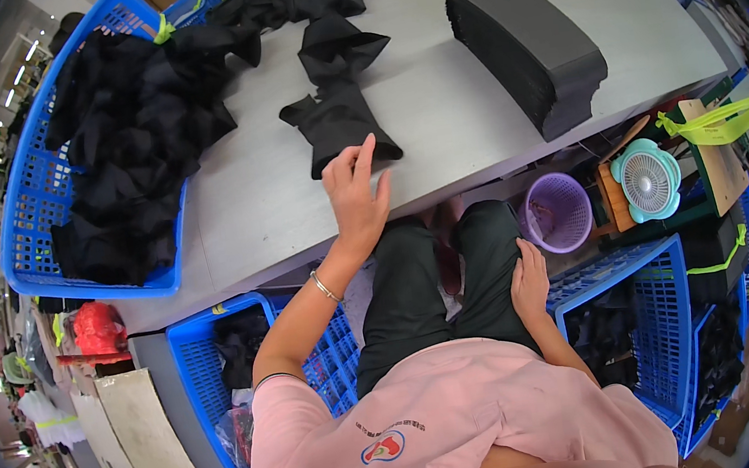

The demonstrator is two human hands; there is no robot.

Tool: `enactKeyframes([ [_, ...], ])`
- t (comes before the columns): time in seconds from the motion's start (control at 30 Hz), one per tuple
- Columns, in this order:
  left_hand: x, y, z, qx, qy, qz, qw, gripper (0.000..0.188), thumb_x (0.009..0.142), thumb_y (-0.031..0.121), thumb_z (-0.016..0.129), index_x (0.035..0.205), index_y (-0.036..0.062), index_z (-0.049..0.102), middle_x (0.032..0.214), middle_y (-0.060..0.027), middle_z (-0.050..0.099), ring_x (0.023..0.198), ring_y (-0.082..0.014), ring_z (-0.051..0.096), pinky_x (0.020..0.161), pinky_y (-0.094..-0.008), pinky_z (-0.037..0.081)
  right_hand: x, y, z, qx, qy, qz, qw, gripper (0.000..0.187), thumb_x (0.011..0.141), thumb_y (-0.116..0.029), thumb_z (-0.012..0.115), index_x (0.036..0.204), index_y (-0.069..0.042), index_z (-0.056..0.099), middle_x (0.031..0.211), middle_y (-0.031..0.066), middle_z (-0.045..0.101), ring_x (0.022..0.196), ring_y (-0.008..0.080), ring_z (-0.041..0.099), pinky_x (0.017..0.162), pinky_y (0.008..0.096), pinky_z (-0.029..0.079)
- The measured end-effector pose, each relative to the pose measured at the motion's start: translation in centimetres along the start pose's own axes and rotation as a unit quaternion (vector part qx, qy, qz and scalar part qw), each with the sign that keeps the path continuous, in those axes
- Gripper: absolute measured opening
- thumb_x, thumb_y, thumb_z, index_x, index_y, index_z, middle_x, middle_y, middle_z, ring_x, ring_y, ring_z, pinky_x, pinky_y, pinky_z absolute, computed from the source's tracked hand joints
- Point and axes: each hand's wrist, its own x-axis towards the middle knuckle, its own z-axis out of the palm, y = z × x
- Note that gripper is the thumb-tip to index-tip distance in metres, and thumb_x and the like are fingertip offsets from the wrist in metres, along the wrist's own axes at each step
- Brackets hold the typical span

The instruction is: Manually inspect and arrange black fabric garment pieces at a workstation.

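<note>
My left hand (356, 194) is at the near end of a black fabric piece (338, 126) on the grey table. Its fingertips touch the fabric's near edge, with the thumb and fingers apart. Behind that piece, more black fabric pieces (338, 49) trail away in a line across the table. My right hand (528, 282) lies flat on my right thigh, fingers stretched out and holding nothing. To the right on the table stands a long, neat stack of black pieces (526, 38).
A blue plastic basket (37, 261) heaped with black fabric (135, 151) is at the table's left. Below the table (431, 87) are a purple bin (559, 211), a turquoise fan (650, 179) and blue crates (671, 291) on both sides of me. A red bundle (98, 329) sits at left.
</note>
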Motion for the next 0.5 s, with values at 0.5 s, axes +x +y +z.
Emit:
enactKeyframes([
  [0.5, -0.2, 6.8, -2.5, -0.098, 0.03, 0.147, 0.984, 0.027, 0.07, 0.003, 0.071, 0.096, 0.0107, 0.071, 0.083, -0.0052, 0.064, 0.081, -0.026, 0.06, 0.073, -0.0383, 0.043, 6.1, -15.2, -3.5, 0.161, 0.069, -0.283, 0.943, 0.03, 0.085, 0.002, 0.06, 0.115, 0.001, 0.062, 0.119, 0.0182, 0.062, 0.103, 0.0333, 0.063, 0.091, 0.041, 0.051],
])
